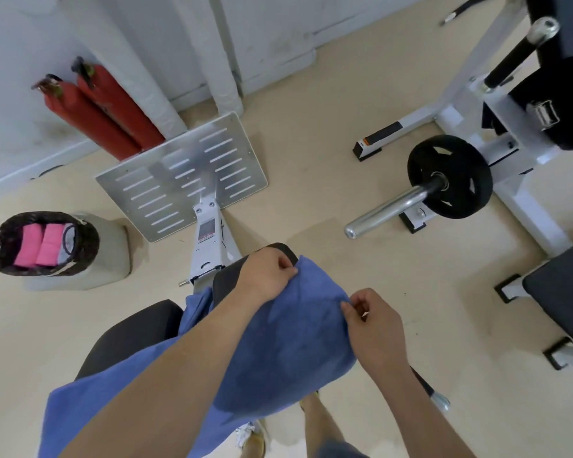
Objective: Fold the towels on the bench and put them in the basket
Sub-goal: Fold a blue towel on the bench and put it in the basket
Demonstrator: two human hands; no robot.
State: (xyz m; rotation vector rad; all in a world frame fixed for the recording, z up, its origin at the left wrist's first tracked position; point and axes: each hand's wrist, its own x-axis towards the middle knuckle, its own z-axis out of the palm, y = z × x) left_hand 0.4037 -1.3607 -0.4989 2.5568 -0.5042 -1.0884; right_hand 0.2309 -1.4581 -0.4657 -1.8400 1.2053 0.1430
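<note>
Pinching far corners of the blue towel (288, 345) at the bench (129, 335) far end, left grip (265, 276) and right grip (374, 328) hold cloth only. Long axis follows the bench; basket (0, 239) lies leftward.

Beige floor (311, 127) throughout. White wall (278, 28) at twelve o'clock; two red fire extinguishers (91, 122) lean against it at ten o'clock. White-framed weight machine (450, 110) at two o'clock carries a black weight plate (450, 176) on a chrome bar (387, 209).
</note>
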